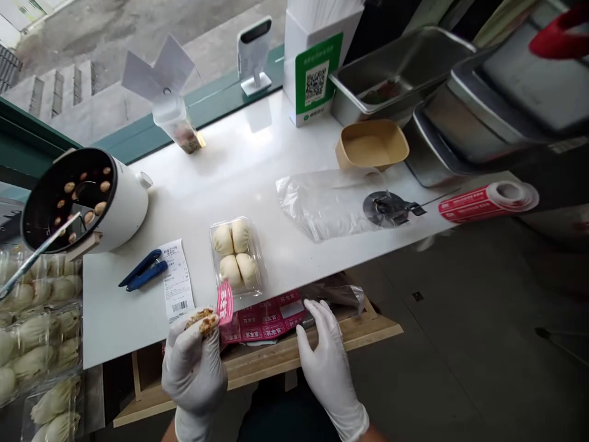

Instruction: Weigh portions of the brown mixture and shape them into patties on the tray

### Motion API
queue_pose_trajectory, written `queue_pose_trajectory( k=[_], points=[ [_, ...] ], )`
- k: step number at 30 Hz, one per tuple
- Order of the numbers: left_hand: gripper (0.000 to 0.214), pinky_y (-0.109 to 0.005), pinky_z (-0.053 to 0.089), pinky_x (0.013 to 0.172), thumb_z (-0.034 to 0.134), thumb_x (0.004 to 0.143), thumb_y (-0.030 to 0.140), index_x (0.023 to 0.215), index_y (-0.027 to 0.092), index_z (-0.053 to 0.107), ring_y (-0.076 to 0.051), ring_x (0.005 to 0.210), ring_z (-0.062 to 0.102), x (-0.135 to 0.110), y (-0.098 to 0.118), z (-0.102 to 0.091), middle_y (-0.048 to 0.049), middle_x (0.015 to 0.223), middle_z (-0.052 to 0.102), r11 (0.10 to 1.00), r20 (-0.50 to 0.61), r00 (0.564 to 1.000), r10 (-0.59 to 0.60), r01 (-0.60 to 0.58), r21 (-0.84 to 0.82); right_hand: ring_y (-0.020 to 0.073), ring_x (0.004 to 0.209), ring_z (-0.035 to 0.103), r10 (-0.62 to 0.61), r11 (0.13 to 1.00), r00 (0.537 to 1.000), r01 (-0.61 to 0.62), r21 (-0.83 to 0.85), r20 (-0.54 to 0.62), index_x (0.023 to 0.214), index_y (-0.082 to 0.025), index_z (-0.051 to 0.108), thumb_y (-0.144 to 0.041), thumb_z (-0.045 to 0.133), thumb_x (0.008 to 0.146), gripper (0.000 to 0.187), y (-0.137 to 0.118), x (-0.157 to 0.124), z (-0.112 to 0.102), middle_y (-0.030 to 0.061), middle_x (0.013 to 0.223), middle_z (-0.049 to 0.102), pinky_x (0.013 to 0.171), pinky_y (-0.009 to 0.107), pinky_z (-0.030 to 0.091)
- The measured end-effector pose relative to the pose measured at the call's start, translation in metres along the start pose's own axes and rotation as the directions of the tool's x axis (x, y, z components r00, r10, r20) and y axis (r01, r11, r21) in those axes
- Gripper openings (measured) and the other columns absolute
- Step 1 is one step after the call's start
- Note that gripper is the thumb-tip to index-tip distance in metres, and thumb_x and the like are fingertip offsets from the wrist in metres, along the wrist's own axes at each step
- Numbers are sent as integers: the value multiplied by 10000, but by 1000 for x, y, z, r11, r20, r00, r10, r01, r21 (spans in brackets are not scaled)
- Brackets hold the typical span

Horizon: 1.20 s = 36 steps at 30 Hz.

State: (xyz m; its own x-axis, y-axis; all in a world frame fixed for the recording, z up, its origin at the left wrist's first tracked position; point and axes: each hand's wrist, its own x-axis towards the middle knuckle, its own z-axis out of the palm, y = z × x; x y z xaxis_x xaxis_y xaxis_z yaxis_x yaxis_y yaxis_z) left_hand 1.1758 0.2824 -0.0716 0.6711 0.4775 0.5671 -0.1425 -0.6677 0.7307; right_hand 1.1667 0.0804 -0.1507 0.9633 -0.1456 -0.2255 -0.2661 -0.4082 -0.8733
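My left hand [196, 368], white-gloved, is closed around a small lump of brown, crumbly food [202, 320] at the table's front edge. A red label with white lettering [225, 302] sticks up beside those fingers. My right hand [324, 368], gloved as well, reaches over a wooden drawer [372, 329] with its fingers apart and nothing visible in them. Inside the drawer lie red printed packaging [262, 317] and dark plastic, near the right fingertips. Just beyond my left hand, a clear plastic box [260, 273] of several pale steamed buns [240, 236] sits on the white table [202, 184].
Left: a receipt [175, 270], blue stapler [146, 270], pot of eggs [131, 202] and packed buns [37, 331]. Right: a plastic bag [317, 202], black disc [386, 207], red label roll [478, 204], paper bowl [372, 147] and metal pans [363, 104]. A QR-code box [317, 80] stands behind.
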Motion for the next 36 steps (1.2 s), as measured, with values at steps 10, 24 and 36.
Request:
queue_pose_trajectory(
  k=[10,24,36],
  points=[
    [445,-396,591,946,657,814,-49,1168,221,645,-202,1079,688,63,-54,40,-72,1126,707,946,290,901,323,-315,-73,293,1302,537,-628,773,778,627,-95,24,1279,-260,581,-73,574,854,464,-96,66,7,109,1283,615,1096,516,471],
    [495,-413,583,948,633,818,-52,1235,215,623,-222,1138,646,69,-70,44,-98,1195,683,938,428,836,342,-332,-101,336,1519,243,-720,577,583,804,-143,377,1471,-157,445,-204,498,904,572,-131,110,34,167,1580,394,1205,600,327],
    [539,-552,395,1166,643,845,99,1373,155,553,-325,1410,437,79,-49,17,-136,1438,576,852,719,619,317,-519,71,377,1547,135,-616,560,629,773,-298,474,1492,-189,448,-320,497,968,543,-144,122,45,173,1652,268,1228,627,210]
  ],
)
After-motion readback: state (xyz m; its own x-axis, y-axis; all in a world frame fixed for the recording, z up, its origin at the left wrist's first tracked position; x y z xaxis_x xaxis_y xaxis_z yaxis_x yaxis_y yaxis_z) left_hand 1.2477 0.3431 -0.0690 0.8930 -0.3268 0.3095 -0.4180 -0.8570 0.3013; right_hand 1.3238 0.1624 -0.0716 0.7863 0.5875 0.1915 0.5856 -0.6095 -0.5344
